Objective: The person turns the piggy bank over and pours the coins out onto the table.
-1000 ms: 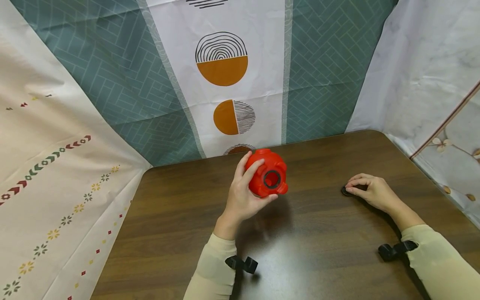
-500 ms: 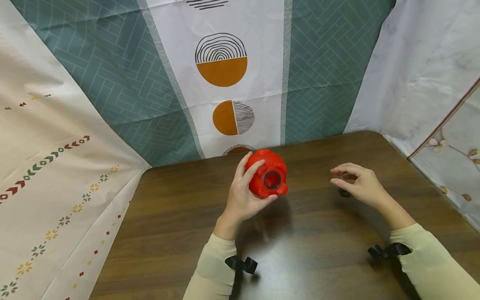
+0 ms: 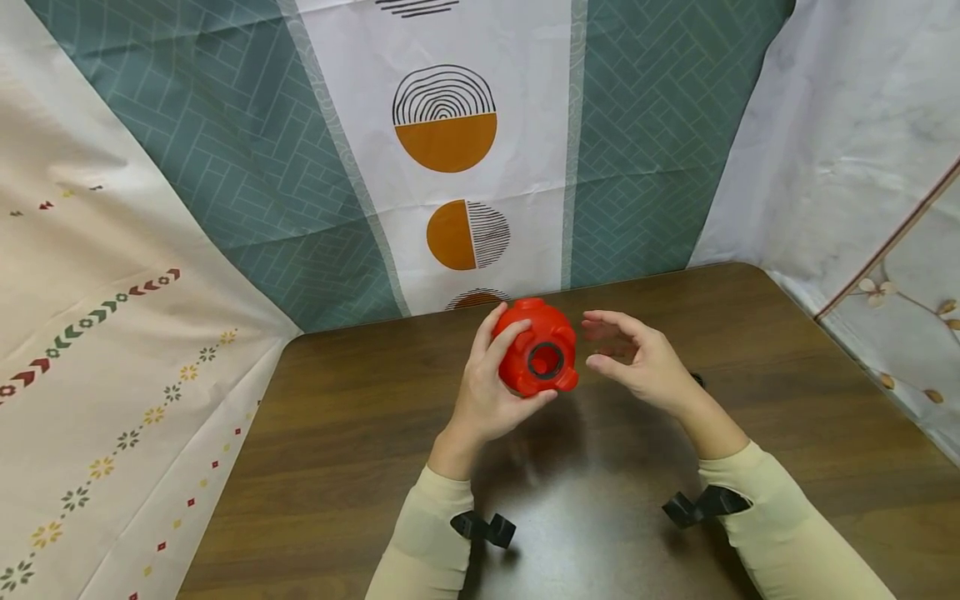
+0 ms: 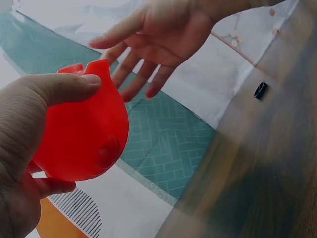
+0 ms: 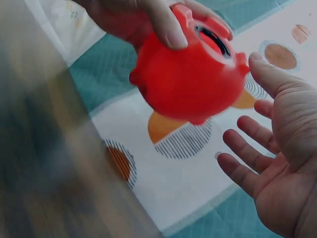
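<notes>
Brown wooden table [image 3: 360,467], red knobbed ball [image 3: 546,328] held up above it.
Far left, cream cloth [image 3: 90,450] with floral and arrow motifs. Next, left hand [image 3: 487,392] curled firmly about the ball's left side, thumb and fingers spread around it; round hole with dark ring [image 3: 530,370] faces the head camera. Teal-and-white cloth [image 3: 300,167] hangs behind. Just right of the ball, right hand [image 3: 645,367]: fingers well apart, holding nothing, gap visible. Beyond that wrist, small black round piece [image 4: 260,90] on the table, mostly hidden from the head view. Far right, pale cloth [image 3: 847,183], branch print.
</notes>
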{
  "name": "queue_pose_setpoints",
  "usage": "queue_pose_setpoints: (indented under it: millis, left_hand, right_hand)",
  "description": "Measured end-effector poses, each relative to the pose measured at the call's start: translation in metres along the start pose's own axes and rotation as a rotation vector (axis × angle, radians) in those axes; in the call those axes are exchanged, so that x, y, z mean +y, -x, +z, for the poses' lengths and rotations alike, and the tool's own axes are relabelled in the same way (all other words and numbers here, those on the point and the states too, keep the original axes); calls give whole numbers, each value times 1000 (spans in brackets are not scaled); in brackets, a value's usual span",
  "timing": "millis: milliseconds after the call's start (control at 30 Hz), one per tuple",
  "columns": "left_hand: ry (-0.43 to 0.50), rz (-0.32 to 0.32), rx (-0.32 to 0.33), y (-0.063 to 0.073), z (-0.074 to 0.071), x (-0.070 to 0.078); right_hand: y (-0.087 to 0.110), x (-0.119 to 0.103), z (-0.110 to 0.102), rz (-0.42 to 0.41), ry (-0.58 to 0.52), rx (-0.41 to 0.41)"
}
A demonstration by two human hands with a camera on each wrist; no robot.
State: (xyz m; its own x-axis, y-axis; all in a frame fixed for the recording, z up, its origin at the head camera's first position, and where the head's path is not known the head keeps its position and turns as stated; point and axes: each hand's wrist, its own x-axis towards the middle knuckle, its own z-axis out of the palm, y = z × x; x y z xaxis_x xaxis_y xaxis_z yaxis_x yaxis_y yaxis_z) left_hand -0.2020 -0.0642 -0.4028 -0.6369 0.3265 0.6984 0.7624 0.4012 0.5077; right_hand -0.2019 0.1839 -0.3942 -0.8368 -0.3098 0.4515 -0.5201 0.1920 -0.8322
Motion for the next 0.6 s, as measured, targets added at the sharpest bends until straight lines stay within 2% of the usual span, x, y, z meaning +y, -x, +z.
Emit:
queue_pose_setpoints:
  millis: [233,433,600]
  left_hand:
    - [12,23,10,-1,-1,0]
    - [28,38,12,-2,0,0]
    - [49,61,12,0,1,0]
  right_hand:
    - [-9,2,13,-28,-86,1]
    - [-14,-2,22,22,-107,-13]
    - [-15,-3,26,82,-121,-67]
